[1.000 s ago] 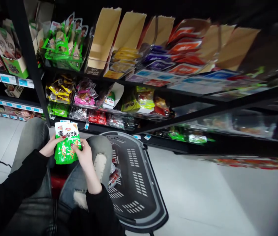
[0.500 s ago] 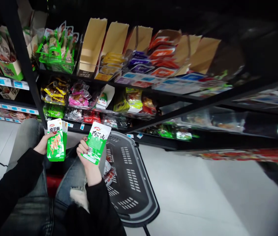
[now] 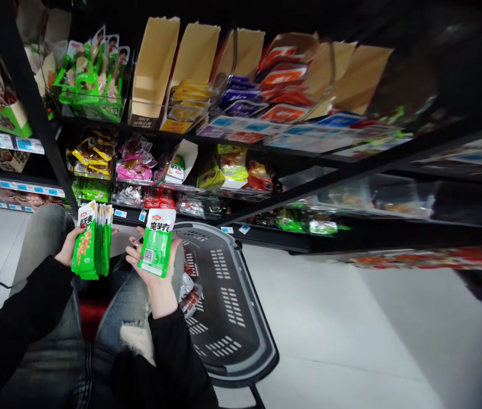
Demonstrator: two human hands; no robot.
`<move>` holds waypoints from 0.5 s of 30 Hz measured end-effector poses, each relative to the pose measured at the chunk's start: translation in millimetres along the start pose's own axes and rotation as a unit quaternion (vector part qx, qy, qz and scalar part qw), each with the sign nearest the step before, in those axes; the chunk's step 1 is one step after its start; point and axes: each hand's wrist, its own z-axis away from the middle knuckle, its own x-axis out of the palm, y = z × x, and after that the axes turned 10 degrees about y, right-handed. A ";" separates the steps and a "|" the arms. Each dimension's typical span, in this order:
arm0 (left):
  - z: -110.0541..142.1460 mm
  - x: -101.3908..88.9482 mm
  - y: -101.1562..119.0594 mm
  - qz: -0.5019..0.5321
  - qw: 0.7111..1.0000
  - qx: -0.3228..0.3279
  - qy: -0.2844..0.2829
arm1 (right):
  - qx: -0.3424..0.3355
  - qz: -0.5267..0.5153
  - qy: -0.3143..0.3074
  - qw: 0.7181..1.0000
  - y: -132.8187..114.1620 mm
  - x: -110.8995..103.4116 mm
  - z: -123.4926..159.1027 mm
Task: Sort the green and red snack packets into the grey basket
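My left hand [image 3: 68, 245] is closed around a stack of green-and-white snack packets [image 3: 85, 247], held upright above my left knee with their edges fanned slightly apart. A single green-and-white snack packet [image 3: 157, 241] rests in my right hand [image 3: 159, 288], over the basket's near-left side. Its barcode side faces me. The palm is turned up beneath it, with fingers showing at the left edge and the thumb at the right.
A dark shopping basket [image 3: 262, 329] with a few packets [image 3: 189, 295] inside stands on the floor to my right. Shelves ahead hold cardboard boxes [image 3: 153, 74], yellow packets [image 3: 96, 153] and pink packets [image 3: 132, 165]. A slanted black shelf post [image 3: 36, 96] rises at left.
My right hand has shifted left and turned palm up, and its packet stands straighter. In my left hand the stack has turned and spread, showing more packet edges.
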 end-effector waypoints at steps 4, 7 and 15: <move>2.9 3.8 -0.4 0.016 0.999 -0.019 -0.041 | -0.019 -0.005 0.005 1.000 0.6 1.1 0.4; 4.8 5.4 -0.6 0.029 0.999 -0.022 -0.040 | -0.029 -0.011 0.007 0.999 1.1 0.1 0.3; 6.1 6.4 -5.4 0.044 0.998 -0.005 -0.038 | -0.049 0.051 0.042 0.997 2.4 -1.7 -6.1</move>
